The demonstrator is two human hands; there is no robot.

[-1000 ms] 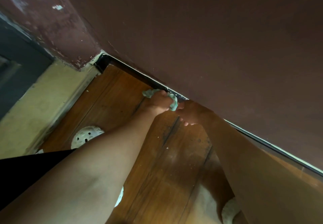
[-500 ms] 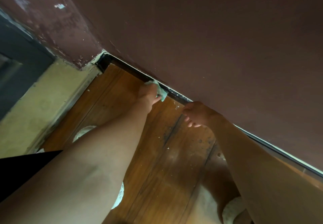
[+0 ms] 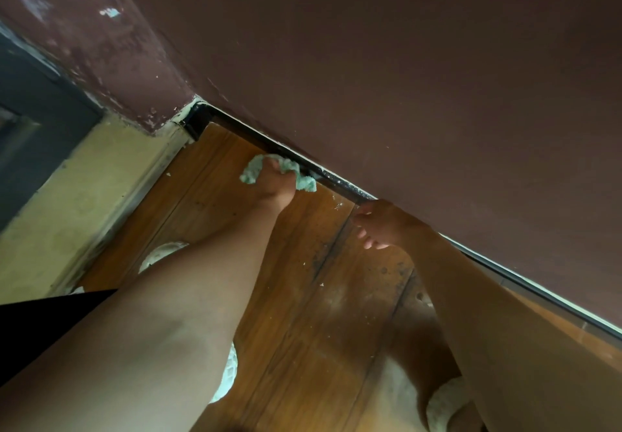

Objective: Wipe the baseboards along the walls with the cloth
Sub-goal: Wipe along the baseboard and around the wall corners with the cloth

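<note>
Spilling either side of the left hand grip, cloth touches baseboard.

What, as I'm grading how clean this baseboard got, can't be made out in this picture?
Head view only:
- Baseboard stretch under the wipe: covered by cloth and left hand.
- Right hand: in shadow; touching the baseboard or not, unclear.
- White objects on the floor: mostly hidden by both forearms.

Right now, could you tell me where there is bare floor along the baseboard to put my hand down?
Bare wooden floor lies between the cloth and the yellow threshold. Crowded: the baseboard stretch between left hand and right hand.
</note>
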